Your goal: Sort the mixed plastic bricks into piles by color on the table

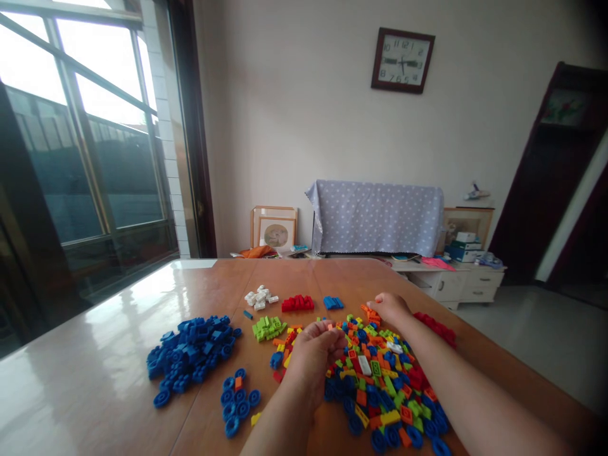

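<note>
My left hand [316,345] is over the left side of a large mixed pile of toy building bricks [375,361]. Its fingers are curled together, and a small orange-pink spot shows at the fingertips, too small to make out. Farther out, my right hand [392,308] reaches past the pile with fingers pinched at an orange brick [371,311] in a small orange group. Near my left hand lie light green bricks [268,329]. Beyond them are a row of red bricks [297,304], some blue bricks [333,303] and a cluster of white bricks [260,297].
A big heap of dark blue pieces [192,351] sits on the left of the wooden table [118,380]. Blue rings [237,402] lie nearer, with one orange brick on them. More red bricks [434,329] lie beyond my right forearm, near the table's right edge.
</note>
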